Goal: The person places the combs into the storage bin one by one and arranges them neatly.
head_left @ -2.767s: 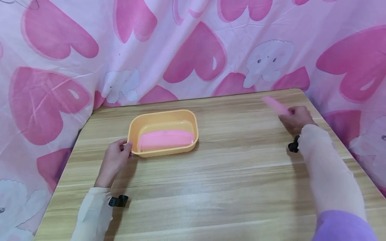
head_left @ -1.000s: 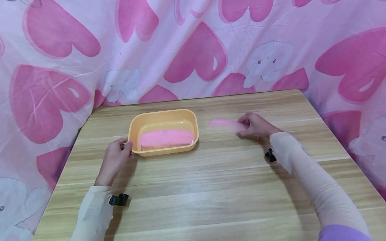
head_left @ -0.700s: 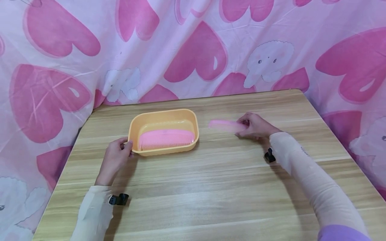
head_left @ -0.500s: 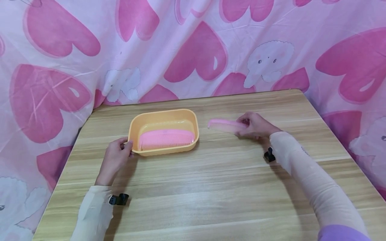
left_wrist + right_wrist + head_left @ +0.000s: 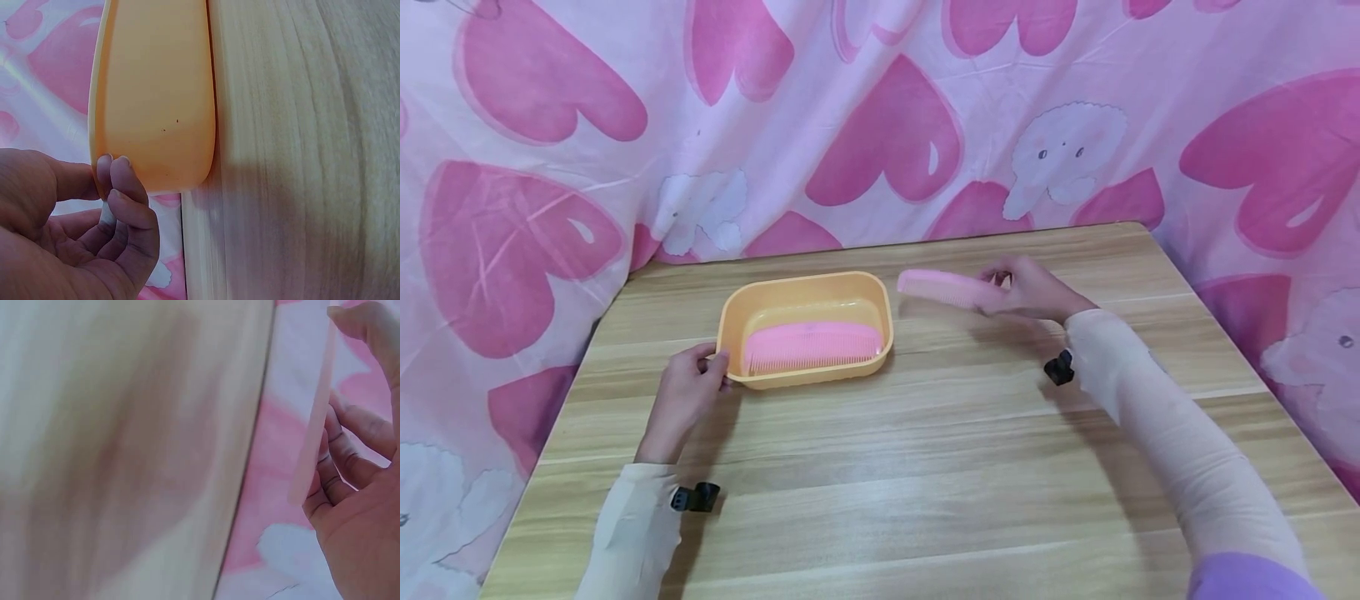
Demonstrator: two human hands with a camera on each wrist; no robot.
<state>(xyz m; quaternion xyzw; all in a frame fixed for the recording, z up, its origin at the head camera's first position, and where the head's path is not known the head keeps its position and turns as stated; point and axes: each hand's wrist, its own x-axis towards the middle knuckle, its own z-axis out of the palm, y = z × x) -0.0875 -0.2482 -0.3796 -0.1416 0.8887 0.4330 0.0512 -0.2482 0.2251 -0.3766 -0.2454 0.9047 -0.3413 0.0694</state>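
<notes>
A yellow-orange rectangular plastic basin [image 5: 808, 383] sits on the table's left half, with one pink comb [image 5: 812, 342] lying inside, teeth toward the near side. My left hand [image 5: 688, 392] pinches the basin's near left corner by the rim; the left wrist view shows thumb and fingertips at that rim [image 5: 95, 119]. Just right of the basin, my right hand [image 5: 1033, 287] holds a second pink comb [image 5: 943, 286] above the table, its free end pointing at the basin's right side. In the right wrist view this comb [image 5: 317, 419] appears edge-on between thumb and fingers.
The wood-grain table [image 5: 887, 483] ends at a pink curtain [image 5: 865, 125] with hearts, which hangs behind and along both sides. A small black wrist camera [image 5: 696, 497] is on the left sleeve, another black camera [image 5: 1060, 367] on the right one.
The right hand brought its comb from the table's far right toward the basin, paused low over the table, then raised it and moved slightly left. The left hand and basin stayed put.
</notes>
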